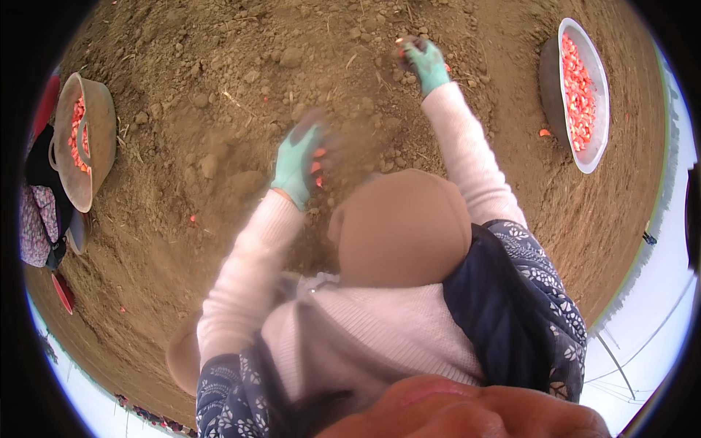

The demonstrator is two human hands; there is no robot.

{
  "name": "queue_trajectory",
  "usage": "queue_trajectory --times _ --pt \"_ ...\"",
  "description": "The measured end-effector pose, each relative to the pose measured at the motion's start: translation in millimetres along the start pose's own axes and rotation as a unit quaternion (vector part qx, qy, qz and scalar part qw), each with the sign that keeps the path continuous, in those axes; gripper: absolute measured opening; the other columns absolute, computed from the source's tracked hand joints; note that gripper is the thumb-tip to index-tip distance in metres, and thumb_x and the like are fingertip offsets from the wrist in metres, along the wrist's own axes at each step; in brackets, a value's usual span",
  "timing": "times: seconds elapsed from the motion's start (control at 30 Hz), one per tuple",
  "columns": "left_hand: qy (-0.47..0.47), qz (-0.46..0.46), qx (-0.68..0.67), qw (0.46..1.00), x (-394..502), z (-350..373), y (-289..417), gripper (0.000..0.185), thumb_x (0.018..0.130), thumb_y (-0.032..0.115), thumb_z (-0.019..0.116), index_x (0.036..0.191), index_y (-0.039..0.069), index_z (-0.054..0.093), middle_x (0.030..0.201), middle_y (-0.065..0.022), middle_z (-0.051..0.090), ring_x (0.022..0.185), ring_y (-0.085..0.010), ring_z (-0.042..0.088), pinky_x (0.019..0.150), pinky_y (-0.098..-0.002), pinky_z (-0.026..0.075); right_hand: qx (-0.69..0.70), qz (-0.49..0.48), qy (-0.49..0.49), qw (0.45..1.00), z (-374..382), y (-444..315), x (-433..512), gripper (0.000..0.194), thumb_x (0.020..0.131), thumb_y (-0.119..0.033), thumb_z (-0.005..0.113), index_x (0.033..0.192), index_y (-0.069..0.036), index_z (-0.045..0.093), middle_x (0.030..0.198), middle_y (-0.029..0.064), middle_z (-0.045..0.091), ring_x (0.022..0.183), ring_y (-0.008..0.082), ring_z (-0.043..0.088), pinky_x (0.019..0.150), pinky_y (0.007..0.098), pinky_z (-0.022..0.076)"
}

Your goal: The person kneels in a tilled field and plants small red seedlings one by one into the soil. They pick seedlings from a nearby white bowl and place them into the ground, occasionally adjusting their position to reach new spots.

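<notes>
My left hand (298,159), in a teal glove with dark finger coating, is low over loose brown soil (235,137). Several red-coated cloves (316,166), apparently garlic, show along its palm side, and its fingertips are blurred by motion. Farther ahead and to the right, my right hand (427,63) wears a matching glove. Its fingers are curled around a few red cloves (400,41), partly hidden and blurred. Another red clove (447,68) shows beside that glove's edge.
A metal basin (601,109) heaped with red cloves stands at right, with a clove (544,132) beside it. At left, a handled tub (104,126) of cloves stands near another person (41,213). My brown-clad knee (405,230) rises between my arms.
</notes>
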State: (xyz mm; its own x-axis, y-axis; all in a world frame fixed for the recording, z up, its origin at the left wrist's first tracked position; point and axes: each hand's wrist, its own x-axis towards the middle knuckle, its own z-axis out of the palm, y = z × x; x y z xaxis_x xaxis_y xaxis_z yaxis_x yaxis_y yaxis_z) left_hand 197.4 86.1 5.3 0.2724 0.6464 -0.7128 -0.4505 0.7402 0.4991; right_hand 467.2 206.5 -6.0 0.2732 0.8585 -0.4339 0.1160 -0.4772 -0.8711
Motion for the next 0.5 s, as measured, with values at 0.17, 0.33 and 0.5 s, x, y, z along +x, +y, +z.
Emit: queue_trajectory --times 0.17,0.33,0.5 --pt "-0.012 -0.021 -0.003 1.000 3.4 -17.6 7.1 0.041 0.096 0.021 0.051 0.132 0.003 0.043 0.074 -0.0032 0.049 0.061 -0.0096 0.045 0.046 -0.0175 0.034 -0.398 -0.107 0.123 0.903 -47.6 21.5 127.0 0.021 0.090 -0.030 0.057 0.105 -0.018 0.066 0.093 0.0114 0.069 0.085 0.0224 0.067 0.077 0.0376 0.0509" --pt "0.001 -0.045 0.011 0.999 -0.1 -28.2 14.7 0.044 0.096 0.023 0.052 0.134 0.003 0.043 0.081 -0.0046 0.055 0.065 -0.0111 0.051 0.049 -0.0183 0.039 -0.565 -0.192 0.160 0.786 -40.9 22.9 174.5 0.025 0.089 -0.033 0.058 0.101 -0.012 0.064 0.094 0.0164 0.068 0.088 0.0335 0.066 0.078 0.0434 0.0511" --pt "0.021 -0.055 0.022 0.998 4.5 -38.4 19.9 0.050 0.095 0.030 0.054 0.135 0.002 0.041 0.092 -0.0072 0.058 0.073 -0.0131 0.056 0.051 -0.0180 0.043 -0.675 -0.231 0.112 0.692 -30.3 27.9 199.1 0.020 0.090 -0.017 0.052 0.100 -0.003 0.061 0.094 0.0211 0.067 0.091 0.0368 0.066 0.076 0.0478 0.0521"
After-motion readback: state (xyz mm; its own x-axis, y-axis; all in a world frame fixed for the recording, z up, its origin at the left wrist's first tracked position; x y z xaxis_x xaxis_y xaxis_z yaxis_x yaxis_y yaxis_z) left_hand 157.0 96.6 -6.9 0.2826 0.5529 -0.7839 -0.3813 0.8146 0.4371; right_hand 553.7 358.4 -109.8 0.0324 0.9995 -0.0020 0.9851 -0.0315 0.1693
